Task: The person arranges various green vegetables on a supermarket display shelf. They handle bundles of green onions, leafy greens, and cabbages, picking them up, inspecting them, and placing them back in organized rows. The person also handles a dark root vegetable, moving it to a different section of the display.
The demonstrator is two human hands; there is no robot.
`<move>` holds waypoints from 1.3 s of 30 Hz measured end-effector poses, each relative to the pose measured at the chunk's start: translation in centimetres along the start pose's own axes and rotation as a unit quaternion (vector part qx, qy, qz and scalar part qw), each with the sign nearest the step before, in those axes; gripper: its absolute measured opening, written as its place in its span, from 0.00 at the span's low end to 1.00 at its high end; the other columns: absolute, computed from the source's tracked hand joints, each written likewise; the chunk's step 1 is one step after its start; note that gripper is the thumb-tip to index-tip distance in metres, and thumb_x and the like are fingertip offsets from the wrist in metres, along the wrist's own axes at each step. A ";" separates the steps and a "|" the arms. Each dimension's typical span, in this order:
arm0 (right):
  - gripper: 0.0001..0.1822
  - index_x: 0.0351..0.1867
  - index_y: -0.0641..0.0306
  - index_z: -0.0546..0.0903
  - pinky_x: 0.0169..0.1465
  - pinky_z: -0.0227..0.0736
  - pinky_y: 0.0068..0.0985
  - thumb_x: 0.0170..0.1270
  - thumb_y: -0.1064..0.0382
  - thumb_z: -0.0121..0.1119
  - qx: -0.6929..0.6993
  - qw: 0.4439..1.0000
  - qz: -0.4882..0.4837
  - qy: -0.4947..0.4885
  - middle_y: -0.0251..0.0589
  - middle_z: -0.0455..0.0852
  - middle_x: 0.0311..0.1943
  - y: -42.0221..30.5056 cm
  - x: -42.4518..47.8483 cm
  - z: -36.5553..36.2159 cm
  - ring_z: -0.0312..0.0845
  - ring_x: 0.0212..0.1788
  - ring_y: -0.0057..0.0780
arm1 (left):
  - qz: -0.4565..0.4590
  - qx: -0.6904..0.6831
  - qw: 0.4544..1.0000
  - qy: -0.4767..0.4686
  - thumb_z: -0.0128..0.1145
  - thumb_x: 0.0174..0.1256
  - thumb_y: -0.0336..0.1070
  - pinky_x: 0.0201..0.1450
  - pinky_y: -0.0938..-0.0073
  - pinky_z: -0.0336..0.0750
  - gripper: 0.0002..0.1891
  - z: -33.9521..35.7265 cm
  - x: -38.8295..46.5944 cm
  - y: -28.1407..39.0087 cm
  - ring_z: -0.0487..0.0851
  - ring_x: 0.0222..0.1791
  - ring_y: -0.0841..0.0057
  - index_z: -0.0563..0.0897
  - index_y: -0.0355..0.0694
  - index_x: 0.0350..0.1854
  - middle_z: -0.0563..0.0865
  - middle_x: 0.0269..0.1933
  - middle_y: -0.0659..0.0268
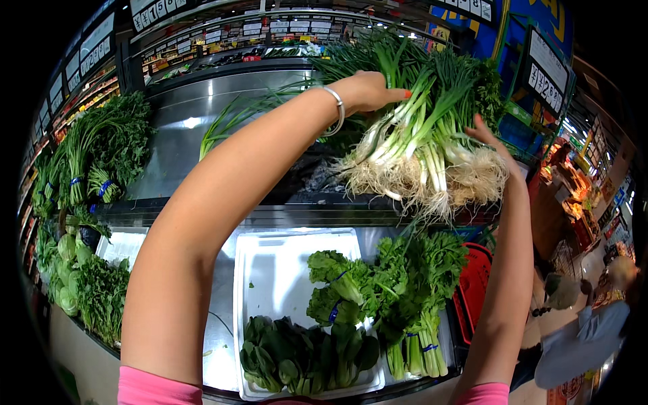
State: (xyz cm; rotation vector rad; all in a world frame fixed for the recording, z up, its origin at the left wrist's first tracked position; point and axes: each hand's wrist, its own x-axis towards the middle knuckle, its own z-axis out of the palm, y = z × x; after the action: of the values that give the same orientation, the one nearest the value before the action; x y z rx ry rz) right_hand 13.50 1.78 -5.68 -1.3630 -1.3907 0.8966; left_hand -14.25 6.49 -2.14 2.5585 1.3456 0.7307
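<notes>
A large heap of scallions [417, 134] lies on the upper shelf, with white stalks and tangled roots towards me and green leaves pointing away. My left hand [369, 92], with a metal bangle at the wrist, reaches onto the leaves from the left. Its thumb lies across the upper stalks, and its other fingers are mostly hidden, so its grip is unclear. At the heap's right side is my right hand [487, 134], thumb raised and apart, close beside the stalks and pale roots [478, 169]. Nothing shows in its grasp.
Below, a white tray [243, 283] bears dark leafy greens [304, 354] and banded lettuce [336, 291]. Banded celery [417, 324] lies beside a red basket [473, 283]. More bunched greens [96, 147] sit at left. Price signs [547, 73] hang around. A person [582, 334] is at right.
</notes>
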 end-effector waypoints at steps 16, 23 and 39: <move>0.19 0.49 0.68 0.74 0.53 0.61 0.37 0.56 0.62 0.54 -0.434 0.726 -0.381 0.374 0.50 0.75 0.44 -3.5 -3.8 4.5 0.68 0.49 0.45 | 0.234 -0.148 0.953 -0.120 0.52 0.60 0.34 0.49 0.75 0.70 0.10 1.7 -10.1 -8.1 0.78 0.43 0.74 0.81 0.38 0.40 0.82 0.41 0.62; 0.31 0.56 0.59 0.67 0.57 0.53 0.39 0.50 0.55 0.61 -0.481 0.672 -0.484 0.286 0.45 0.68 0.50 -8.0 -7.5 21.0 0.59 0.55 0.42 | 0.188 -0.054 0.957 -0.214 0.50 0.60 0.33 0.57 0.66 0.63 0.14 4.6 -10.9 -11.3 0.71 0.53 0.61 0.77 0.41 0.49 0.77 0.49 0.57; 0.45 0.64 0.48 0.61 0.63 0.30 0.59 0.47 0.26 0.48 -0.515 0.840 -0.163 0.047 0.54 0.46 0.67 -4.7 -7.0 31.8 0.39 0.68 0.57 | 0.072 0.020 0.971 -0.228 0.47 0.65 0.42 0.59 0.69 0.62 0.15 -9.7 -25.5 -25.0 0.71 0.54 0.64 0.77 0.42 0.49 0.77 0.51 0.60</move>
State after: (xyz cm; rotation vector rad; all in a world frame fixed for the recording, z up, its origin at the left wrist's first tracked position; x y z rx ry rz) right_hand -18.82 -1.94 -10.86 -1.7870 -2.0570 -0.2491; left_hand -49.43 -0.37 -11.48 2.6496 1.0425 0.1120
